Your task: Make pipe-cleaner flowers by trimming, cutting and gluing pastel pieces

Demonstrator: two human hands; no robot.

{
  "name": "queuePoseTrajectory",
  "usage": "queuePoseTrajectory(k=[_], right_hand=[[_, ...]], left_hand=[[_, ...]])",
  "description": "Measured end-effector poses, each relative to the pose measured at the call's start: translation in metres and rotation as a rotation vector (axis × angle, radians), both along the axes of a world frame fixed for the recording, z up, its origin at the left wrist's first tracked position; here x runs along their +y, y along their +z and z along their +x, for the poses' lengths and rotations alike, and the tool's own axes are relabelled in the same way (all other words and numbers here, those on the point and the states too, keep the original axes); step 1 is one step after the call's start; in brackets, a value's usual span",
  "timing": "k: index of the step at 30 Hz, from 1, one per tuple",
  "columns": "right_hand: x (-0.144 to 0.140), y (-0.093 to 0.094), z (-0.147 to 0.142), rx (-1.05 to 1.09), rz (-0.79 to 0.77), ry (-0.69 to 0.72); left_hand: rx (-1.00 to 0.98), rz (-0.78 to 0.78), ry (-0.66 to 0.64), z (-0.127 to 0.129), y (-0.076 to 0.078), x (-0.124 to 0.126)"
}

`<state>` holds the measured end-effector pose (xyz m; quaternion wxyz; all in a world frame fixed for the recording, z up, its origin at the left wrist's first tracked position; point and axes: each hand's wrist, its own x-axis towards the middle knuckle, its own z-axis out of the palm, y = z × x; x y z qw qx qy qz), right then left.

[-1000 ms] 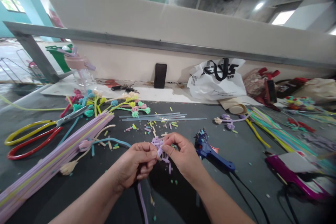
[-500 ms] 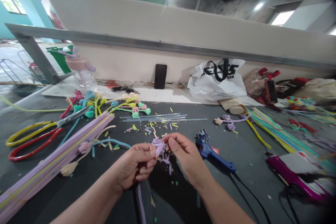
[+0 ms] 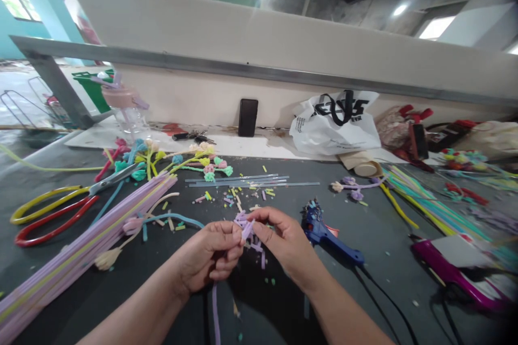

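Between thumb and fingers, my left hand (image 3: 214, 250) pinches a lilac pipe cleaner (image 3: 247, 229), its tip sticking up. A long lilac stem (image 3: 216, 312) hangs below that hand; whether it is the same piece is hidden by the fingers. My right hand (image 3: 283, 240) has its thumb and forefinger closed at the tip of the pipe cleaner, from the right. Behind and under the fingertips lies a small heap of short cut lilac pieces (image 3: 256, 247) on the dark table.
A blue glue gun (image 3: 334, 242) lies right of my hands, with scissors (image 3: 56, 213) and a lilac pipe-cleaner bundle (image 3: 101, 237) at the left. Clear glue sticks (image 3: 251, 182) lie behind. Farther right are a magenta tool (image 3: 457, 275) and more pipe cleaners (image 3: 437, 205).
My right thumb and forefinger have come down and closed on the lilac pipe cleaner's tip. My left hand has stayed nearly still.
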<state>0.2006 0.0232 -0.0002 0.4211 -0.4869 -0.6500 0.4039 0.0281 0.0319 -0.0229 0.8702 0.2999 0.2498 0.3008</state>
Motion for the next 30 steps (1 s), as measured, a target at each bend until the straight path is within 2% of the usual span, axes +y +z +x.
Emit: queuePoseTrajectory(k=[12, 30], right_hand=[[0.0010, -0.0003, -0.0026, -0.004, 0.062, -0.017], [0.0023, -0.0037, 0.0034, 0.014, 0.014, -0.020]], left_hand=[[-0.005, -0.002, -0.023, -0.0008, -0.0025, 0.0003], [0.074, 0.009, 0.000, 0.0018, 0.0037, -0.0007]])
